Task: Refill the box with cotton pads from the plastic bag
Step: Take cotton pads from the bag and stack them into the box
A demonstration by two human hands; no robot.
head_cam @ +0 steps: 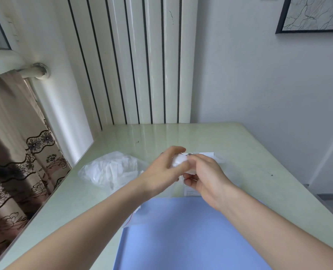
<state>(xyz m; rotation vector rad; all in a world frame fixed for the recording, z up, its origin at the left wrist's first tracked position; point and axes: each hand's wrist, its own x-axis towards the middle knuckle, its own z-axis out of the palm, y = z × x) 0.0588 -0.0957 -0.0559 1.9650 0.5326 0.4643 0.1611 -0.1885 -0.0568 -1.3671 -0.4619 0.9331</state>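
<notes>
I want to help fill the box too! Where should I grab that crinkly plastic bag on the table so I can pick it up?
Probably pinch the puffy top of the plastic bag, coming from above. It lies slumped on the green table, left of the left hand, with loose crumpled film standing up there, and nothing covers it. Its opening can't be made out.

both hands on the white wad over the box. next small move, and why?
Probably press the cotton pads down into the clear box. Left hand and right hand both grip them right at the box, and the plastic bag lies apart, still holding more.
</notes>
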